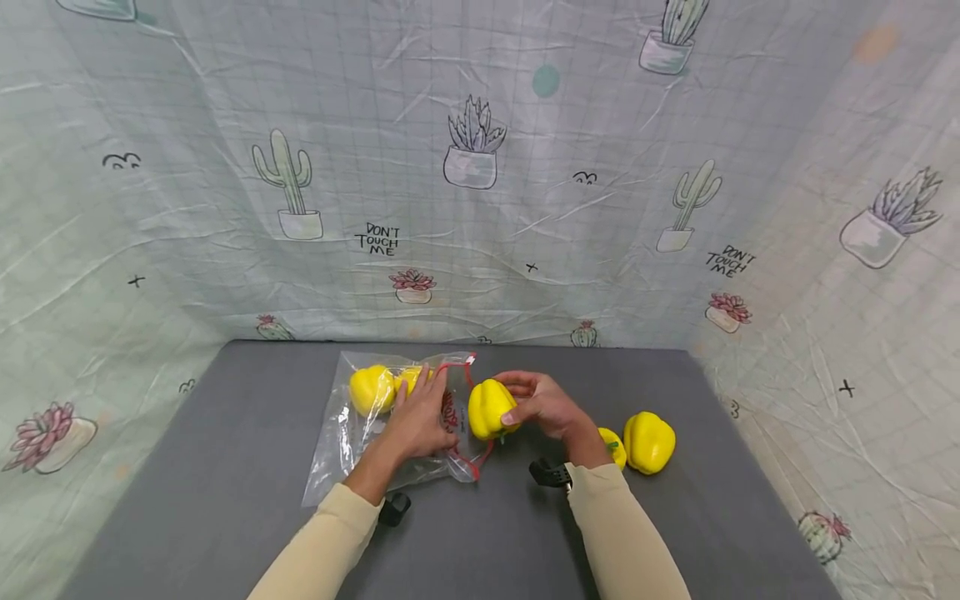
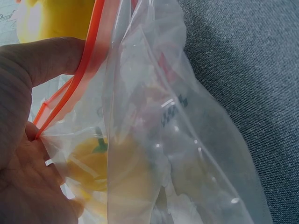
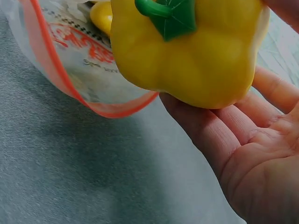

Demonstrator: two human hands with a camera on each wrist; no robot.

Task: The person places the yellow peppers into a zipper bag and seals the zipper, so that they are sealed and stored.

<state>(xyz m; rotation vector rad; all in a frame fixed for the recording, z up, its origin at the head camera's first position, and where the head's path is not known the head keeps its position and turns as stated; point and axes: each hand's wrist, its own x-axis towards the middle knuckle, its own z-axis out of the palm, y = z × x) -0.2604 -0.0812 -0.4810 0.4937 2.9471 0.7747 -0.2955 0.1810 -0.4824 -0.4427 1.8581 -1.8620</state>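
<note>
- Two bare hands; right hand [image 1: 538, 404] grasps a glossy yellow bell pepper with green stem [image 1: 489, 408] between thumb and fingers, right at the bag's mouth.
- Left hand [image 1: 415, 423]: fingers spread over the clear plastic zip bag with red edging [image 1: 330, 454], thumb against its lip. Pressing, not clenched.
- In bag: two yellow peppers, one at the back [image 1: 372, 390], one partly under left fingers [image 1: 410, 379].
- On gray table [image 1: 247, 433], by right wrist: two loose yellow peppers [image 1: 649, 442] [image 1: 618, 455].
- Risk: if left thumb slips, lip could sag and snag the held pepper; smooth skin could also slide from the fingertips.
- Right wrist view: held pepper's stem plain; head view barely catches it.
- Left wrist view: a bagged pepper's green stem, missed by head. Only head gets the loose pair.
</note>
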